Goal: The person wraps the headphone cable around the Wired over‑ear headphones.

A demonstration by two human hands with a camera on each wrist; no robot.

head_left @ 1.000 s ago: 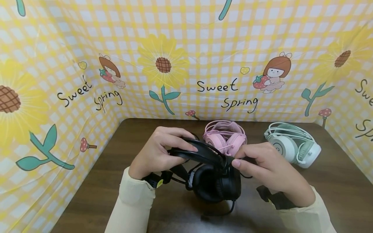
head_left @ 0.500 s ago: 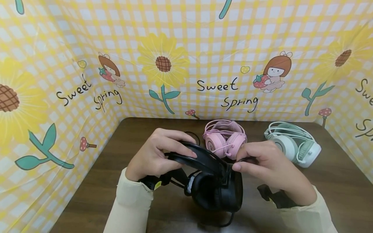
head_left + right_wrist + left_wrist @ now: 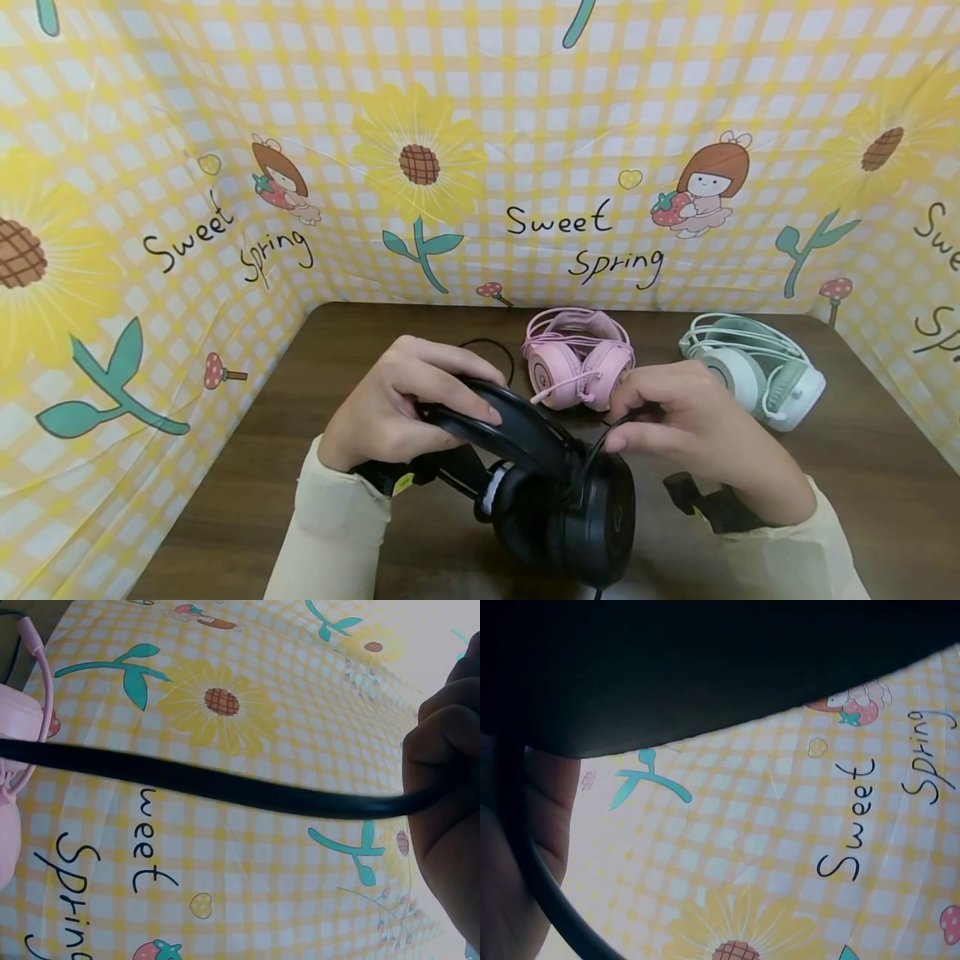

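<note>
A pair of black over-ear headphones point(image 3: 600, 525) is tilted above the front middle of the table, ear cups towards me. My left hand point(image 3: 412, 400) grips the headband, fingers over its top and thumb underneath. To the right, my right hand point(image 3: 693, 425) pinches a thin black cable point(image 3: 597, 454) between thumb and forefinger, and the strand runs down over the ear cup. That cable point(image 3: 225, 784) crosses the right wrist view into the fist. In the left wrist view a large dark part of the headphones point(image 3: 705, 675) fills the top, and a black strand curves past the hand.
Pink headphones point(image 3: 558, 375) with their cord wrapped round them lie behind the black pair. Mint-green headphones point(image 3: 798, 400) lie at the back right. A loop of black cable point(image 3: 510, 354) lies behind my left hand. Yellow checked cloth point(image 3: 465, 50) surrounds the brown table point(image 3: 262, 467).
The black headphones have tipped lower and slightly right. My left hand has shifted a little down and left. A cable strand now shows stretched between my right hand and the ear cup.
</note>
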